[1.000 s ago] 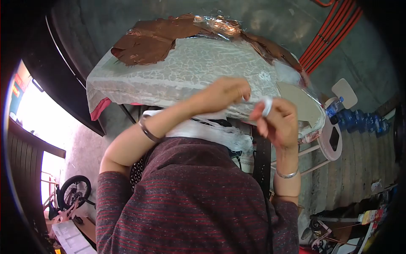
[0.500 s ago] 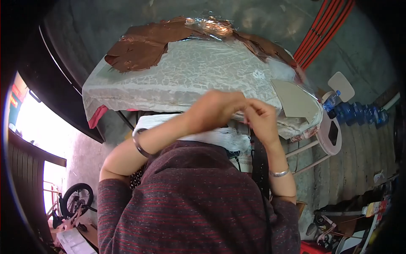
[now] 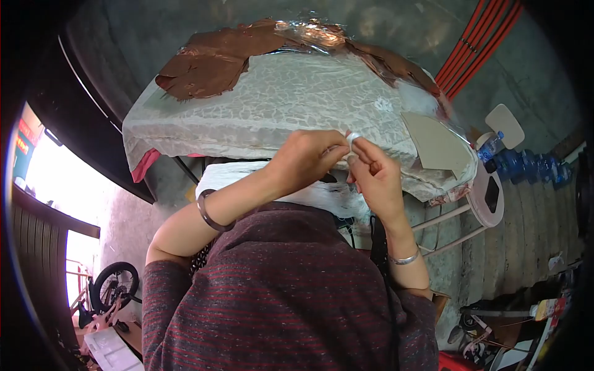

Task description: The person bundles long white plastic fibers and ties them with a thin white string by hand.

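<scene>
My left hand (image 3: pixel 307 156), with a dark bangle at the wrist, is raised over my lap with its fingers pinched together. My right hand (image 3: pixel 378 180), wearing a silver bracelet, meets it fingertip to fingertip, its fingers bent in a pinch. Between the fingertips shows a small loop of white thread (image 3: pixel 353 137), held from both sides. Below the hands, a bundle of white threads (image 3: pixel 309 201) lies across my lap, partly hidden by my left forearm and hand.
Ahead stands a table with a pale patterned cloth (image 3: pixel 297 93). Brown sheets (image 3: pixel 210 68), crinkled clear plastic (image 3: pixel 315 36) and a grey board (image 3: pixel 435 145) lie on it. To the right are a stool with a phone (image 3: pixel 492 195) and several blue bottles (image 3: pixel 532 166).
The hands, blurred before, now show clearly, and white thread is visible at their fingertips. The right hand has shifted slightly left and down, and the view has tilted a little.
</scene>
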Demonstrator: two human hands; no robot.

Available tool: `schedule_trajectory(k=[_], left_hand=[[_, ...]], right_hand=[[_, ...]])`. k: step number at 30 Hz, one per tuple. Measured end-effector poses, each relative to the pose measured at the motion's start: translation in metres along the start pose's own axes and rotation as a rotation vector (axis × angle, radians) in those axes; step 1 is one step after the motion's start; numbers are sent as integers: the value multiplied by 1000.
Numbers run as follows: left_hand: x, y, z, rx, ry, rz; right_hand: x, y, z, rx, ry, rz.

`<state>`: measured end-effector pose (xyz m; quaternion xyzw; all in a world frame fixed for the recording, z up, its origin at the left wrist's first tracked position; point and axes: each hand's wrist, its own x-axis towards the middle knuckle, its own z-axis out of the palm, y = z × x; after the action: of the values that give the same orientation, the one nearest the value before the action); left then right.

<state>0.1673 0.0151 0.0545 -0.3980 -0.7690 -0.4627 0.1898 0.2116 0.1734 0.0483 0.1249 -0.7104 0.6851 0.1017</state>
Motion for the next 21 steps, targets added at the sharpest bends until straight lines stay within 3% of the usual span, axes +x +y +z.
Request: schedule_trajectory(k=[3, 5, 7, 8, 10, 16, 21], left_hand=[[10, 9, -12, -54, -12, -22], [13, 1, -14, -62, -37, -41], [14, -3, -14, -619, -250, -543], [12, -6, -12, -619, -248, -541], [6, -11, -7, -1058, -330, -713], [2, -2, -3, -1132, -331, -665], [-2, -9, 4, -1087, -340, -627]], right_hand=[[2, -9, -6, -6, -180, 172], [2, -8, -7, 49, -218, 178], [4, -7, -10, 101, -253, 181], [5, -7, -12, 140, -282, 183], [4, -7, -13, 183, -312, 188], [3, -8, -16, 205, -343, 194], [3, -4, -16, 271, -244, 170]])
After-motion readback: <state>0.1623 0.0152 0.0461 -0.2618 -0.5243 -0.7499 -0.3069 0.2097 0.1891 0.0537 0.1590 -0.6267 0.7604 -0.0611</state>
